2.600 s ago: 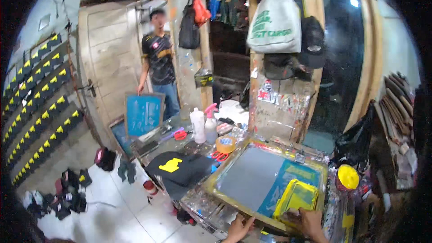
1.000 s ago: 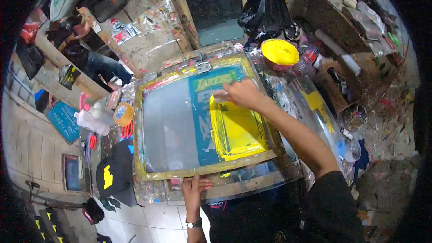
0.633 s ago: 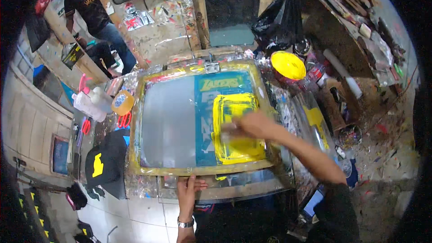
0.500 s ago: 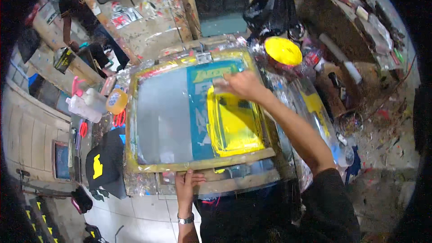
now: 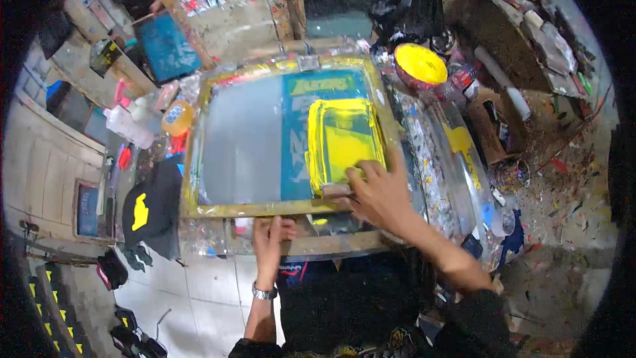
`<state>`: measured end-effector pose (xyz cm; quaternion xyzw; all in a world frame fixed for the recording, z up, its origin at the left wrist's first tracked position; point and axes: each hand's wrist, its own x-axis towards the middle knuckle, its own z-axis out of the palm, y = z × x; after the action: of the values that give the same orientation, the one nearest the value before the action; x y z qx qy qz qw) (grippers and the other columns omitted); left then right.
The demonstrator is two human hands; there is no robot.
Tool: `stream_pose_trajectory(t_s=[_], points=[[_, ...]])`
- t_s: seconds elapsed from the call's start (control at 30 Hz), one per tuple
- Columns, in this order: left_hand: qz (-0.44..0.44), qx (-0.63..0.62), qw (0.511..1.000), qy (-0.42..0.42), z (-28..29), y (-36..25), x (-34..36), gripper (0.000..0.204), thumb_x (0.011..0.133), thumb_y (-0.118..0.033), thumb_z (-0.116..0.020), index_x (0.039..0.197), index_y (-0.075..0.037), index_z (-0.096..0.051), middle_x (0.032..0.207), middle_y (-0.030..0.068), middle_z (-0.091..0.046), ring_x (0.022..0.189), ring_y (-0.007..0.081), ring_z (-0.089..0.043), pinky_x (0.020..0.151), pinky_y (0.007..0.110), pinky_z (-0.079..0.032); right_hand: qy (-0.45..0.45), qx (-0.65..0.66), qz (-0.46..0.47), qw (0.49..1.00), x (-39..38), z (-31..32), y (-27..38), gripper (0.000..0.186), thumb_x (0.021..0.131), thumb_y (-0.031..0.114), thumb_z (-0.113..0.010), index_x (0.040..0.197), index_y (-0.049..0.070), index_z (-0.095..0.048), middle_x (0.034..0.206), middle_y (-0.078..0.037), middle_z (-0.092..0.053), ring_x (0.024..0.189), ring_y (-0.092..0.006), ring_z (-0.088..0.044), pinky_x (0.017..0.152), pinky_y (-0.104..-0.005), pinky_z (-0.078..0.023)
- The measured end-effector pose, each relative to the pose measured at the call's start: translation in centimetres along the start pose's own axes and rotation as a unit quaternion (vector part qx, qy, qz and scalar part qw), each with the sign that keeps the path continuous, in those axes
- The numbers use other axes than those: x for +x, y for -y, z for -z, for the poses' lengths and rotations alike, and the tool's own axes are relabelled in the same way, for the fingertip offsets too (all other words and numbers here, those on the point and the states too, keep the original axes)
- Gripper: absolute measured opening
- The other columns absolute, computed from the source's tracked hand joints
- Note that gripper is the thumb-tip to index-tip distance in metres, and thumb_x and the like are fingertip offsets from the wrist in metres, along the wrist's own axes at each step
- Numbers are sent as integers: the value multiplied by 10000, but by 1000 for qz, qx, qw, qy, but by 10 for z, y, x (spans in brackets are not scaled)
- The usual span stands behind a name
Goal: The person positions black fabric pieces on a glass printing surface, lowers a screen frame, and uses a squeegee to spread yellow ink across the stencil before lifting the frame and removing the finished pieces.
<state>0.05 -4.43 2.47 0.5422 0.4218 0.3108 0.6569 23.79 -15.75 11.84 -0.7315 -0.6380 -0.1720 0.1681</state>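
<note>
A screen-printing frame (image 5: pixel 199 152) with a yellow-stained wooden border lies flat in front of me, its mesh grey on the left and teal on the right. Yellow ink (image 5: pixel 348 136) covers a rectangle on the right part of the mesh. My right hand (image 5: pixel 381 192) grips a squeegee (image 5: pixel 336 189) at the near edge of that yellow patch. My left hand (image 5: pixel 271 235) presses on the frame's near rail, fingers curled over the edge. A watch sits on my left wrist.
An open tub of yellow ink (image 5: pixel 420 65) stands right of the frame. A black shirt with a yellow print (image 5: pixel 151 211) lies at the left. Bottles (image 5: pixel 129 126) and a tape roll (image 5: pixel 176 118) sit beside it. A teal framed screen (image 5: pixel 165 46) leans behind. The bench at right is cluttered and paint-spattered.
My right hand has drawn the squeegee from the far end of the yellow patch down to its near edge. My left hand stayed on the near rail.
</note>
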Motion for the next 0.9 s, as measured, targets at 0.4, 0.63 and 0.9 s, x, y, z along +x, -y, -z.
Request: stream_pose_trajectory(t_s=[0.4, 0.63, 0.9], points=[[-357, 167, 915, -89, -104, -129, 122, 564, 917, -318, -657, 1252, 55, -400, 1172, 253, -554, 1095, 325, -566, 909, 436, -479, -175, -116, -30, 977, 186, 120, -54, 590, 839, 635, -577, 795, 49, -619, 750, -162, -651, 728, -323, -664, 653, -438, -503], [-293, 437, 850, -30, -113, -8, 179, 573, 939, -404, -555, 1316, 25, -515, 1468, 290, -375, 1376, 461, -318, 1099, 614, -245, -65, -103, -134, 984, 241, 162, -63, 870, 865, 741, -424, 1219, -29, -620, 1042, -264, -678, 998, -403, -660, 876, -490, -505], [-313, 498, 790, -172, 45, -35, 108, 358, 949, -184, -493, 1256, -14, -564, 1046, 199, -616, 935, 408, -624, 863, 462, -497, -93, -76, -94, 988, 320, 147, -142, 816, 896, 665, -455, 1320, -26, -549, 1235, -260, -613, 1182, -380, -576, 1002, -405, -423]])
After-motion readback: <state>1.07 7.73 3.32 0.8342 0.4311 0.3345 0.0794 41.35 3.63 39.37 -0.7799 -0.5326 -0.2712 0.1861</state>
